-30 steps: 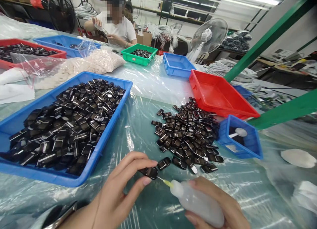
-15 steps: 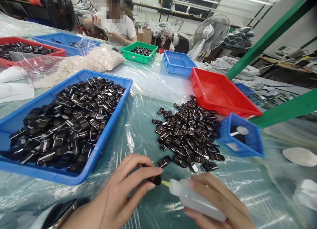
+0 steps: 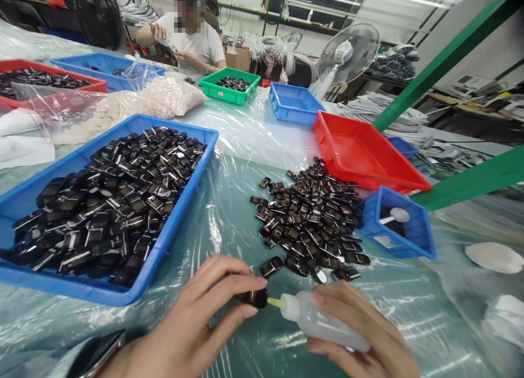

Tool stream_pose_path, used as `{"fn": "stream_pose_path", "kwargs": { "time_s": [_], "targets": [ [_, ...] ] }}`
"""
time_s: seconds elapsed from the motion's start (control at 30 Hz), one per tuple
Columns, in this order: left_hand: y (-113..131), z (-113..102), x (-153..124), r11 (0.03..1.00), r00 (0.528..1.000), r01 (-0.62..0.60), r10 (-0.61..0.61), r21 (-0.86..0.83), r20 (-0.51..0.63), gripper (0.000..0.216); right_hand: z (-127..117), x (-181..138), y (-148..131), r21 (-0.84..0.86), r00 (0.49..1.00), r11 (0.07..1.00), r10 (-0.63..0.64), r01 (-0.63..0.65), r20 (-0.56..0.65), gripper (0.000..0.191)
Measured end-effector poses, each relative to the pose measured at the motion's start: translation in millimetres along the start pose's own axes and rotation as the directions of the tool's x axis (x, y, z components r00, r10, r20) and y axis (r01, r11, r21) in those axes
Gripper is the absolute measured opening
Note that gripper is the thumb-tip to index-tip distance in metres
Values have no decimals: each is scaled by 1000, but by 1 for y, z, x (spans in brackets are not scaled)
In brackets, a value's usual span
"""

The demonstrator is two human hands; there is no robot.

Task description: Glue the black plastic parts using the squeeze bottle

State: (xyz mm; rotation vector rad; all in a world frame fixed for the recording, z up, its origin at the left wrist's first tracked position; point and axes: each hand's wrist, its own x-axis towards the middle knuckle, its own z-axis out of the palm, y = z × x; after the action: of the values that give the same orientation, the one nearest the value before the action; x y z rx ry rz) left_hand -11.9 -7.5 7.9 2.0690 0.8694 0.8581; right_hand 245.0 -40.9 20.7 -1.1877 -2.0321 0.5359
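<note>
My left hand [image 3: 216, 307] pinches a small glossy black plastic piece [image 3: 257, 298] between thumb and fingers, low in the head view. My right hand [image 3: 364, 323] is wrapped round a translucent white squeeze bottle [image 3: 323, 318], tilted so its thin yellow nozzle [image 3: 275, 302] points left. The nozzle tip meets, or nearly meets, the end of the black piece; I cannot tell which. Just beyond my hands lies a loose pile of similar black pieces [image 3: 311, 214]. To the left, a long blue tray [image 3: 180, 225] holds a heap of the same kind.
A red tray [image 3: 364, 149] and a small blue bin [image 3: 426, 231] with a white spoon [image 3: 399, 215] stand right of the pile. Farther off are a green tray [image 3: 229, 94], a blue tray [image 3: 295, 108] and a bag of pale bits [image 3: 172, 94]. A green post [image 3: 442, 61] slants at right. Across the table sits a person [image 3: 192, 45].
My right hand and the bottle have shifted very slightly. The black piece shows a little more between my left fingers, and the nozzle stays at its end.
</note>
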Motion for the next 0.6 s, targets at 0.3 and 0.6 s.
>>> {"fn": "stream_pose_path", "kwargs": {
  "time_s": [0.3,0.6],
  "targets": [
    [1,-1,0,1000,1000,21,-21,-1,16,25,-1,-2,1,9,1000,1000,6,-6,28,46],
    [1,4,-2,999,999,15,-16,-53,-28,24,-4,1,2,-14,999,999,-31,31,33,43]
  ]
}}
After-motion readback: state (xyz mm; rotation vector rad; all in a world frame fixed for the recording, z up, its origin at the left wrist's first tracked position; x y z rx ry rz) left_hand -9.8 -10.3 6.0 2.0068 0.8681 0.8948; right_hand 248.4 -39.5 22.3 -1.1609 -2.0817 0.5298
